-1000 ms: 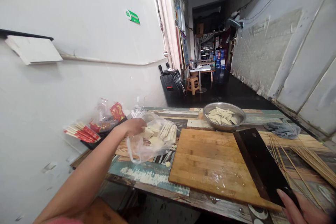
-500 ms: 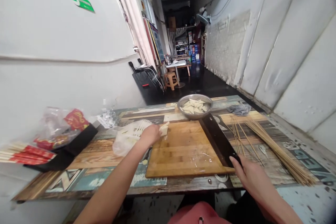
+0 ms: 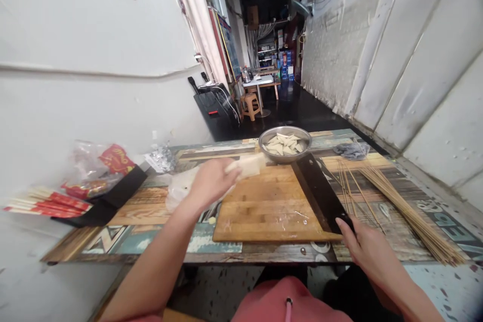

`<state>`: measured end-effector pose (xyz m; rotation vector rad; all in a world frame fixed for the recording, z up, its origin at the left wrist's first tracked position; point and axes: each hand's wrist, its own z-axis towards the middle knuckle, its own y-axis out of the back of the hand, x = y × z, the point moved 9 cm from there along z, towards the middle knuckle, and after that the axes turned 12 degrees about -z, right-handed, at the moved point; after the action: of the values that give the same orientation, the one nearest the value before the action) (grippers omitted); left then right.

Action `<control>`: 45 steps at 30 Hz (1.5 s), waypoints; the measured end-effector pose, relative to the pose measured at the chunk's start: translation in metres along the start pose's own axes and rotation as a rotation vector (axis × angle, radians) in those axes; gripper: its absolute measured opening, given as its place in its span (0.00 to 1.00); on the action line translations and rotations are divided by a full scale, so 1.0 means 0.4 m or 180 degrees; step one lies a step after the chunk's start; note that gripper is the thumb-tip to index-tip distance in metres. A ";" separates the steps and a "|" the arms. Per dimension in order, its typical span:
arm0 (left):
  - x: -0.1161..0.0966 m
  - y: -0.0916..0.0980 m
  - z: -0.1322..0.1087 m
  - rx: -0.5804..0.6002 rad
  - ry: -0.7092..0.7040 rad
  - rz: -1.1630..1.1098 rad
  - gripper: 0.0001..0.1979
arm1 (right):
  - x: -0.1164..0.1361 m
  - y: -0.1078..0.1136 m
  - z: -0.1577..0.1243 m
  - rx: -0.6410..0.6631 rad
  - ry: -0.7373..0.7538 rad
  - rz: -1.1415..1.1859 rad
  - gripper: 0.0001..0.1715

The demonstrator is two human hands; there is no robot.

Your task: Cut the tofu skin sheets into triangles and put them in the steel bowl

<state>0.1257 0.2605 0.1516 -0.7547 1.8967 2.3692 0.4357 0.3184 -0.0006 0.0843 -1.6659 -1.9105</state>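
Observation:
My left hand (image 3: 213,181) is closed on a pale flat slab (image 3: 249,165) that looks like a tofu sheet. The slab is smeared by motion and sits above the far left corner of the wooden cutting board (image 3: 260,206). Behind that hand lies a white plastic bag (image 3: 177,191), partly covered by it. My right hand (image 3: 356,236) grips the handle of a dark cleaver (image 3: 319,193), whose wide blade rests along the board's right side. Beyond the board stands a metal bowl (image 3: 264,151) with several pale triangular pieces (image 3: 285,144) in it.
Thin wooden skewers (image 3: 411,211) lie on the right of the table, with a grey cloth (image 3: 351,150) behind. At left, a black tray (image 3: 109,206) holds packets and red-wrapped chopsticks (image 3: 53,204). A stool (image 3: 251,105) stands farther back.
My left hand has lifted away from the plastic bag, bringing the pale slab up and to the right over the board. My right hand stays on the cleaver. The view has shifted slightly.

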 end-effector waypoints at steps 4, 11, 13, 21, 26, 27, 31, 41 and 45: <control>0.104 -0.269 0.032 0.0736 0.0835 -0.2183 0.16 | 0.000 0.000 -0.001 0.0090 -0.0017 -0.0008 0.22; 0.279 -0.296 -0.003 0.0076 0.1063 -0.2092 0.16 | 0.013 0.006 0.004 0.0170 -0.0013 -0.0037 0.22; 0.274 -0.257 -0.018 -0.0251 0.0903 -0.1933 0.14 | 0.022 0.011 0.007 0.0200 0.0013 -0.0060 0.22; -0.008 -0.337 -0.102 -0.0714 -0.0548 -0.1784 0.12 | 0.076 0.074 0.026 0.0529 0.0357 -0.0363 0.21; -0.084 -0.382 -0.162 -0.0034 -0.1253 -0.1069 0.12 | 0.113 0.091 0.016 0.0957 0.0732 -0.0484 0.21; -0.089 -0.376 -0.175 -0.0034 -0.1413 -0.1006 0.12 | 0.118 0.090 0.012 0.1047 0.0772 -0.0495 0.20; -0.098 -0.364 -0.205 -0.0160 -0.1716 -0.0754 0.14 | 0.126 0.085 0.005 0.1308 0.0807 -0.0655 0.20; -0.106 -0.370 -0.211 -0.0261 -0.1709 -0.0458 0.14 | 0.125 0.066 0.031 0.1487 0.0851 -0.0891 0.19; -0.103 -0.369 -0.213 -0.0289 -0.1671 -0.0463 0.15 | 0.151 0.080 0.026 0.1486 0.0946 -0.0991 0.18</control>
<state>0.2374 0.2324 0.0193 -0.2221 1.4767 2.2774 0.3942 0.2980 0.0509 0.8127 -1.9317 -1.5737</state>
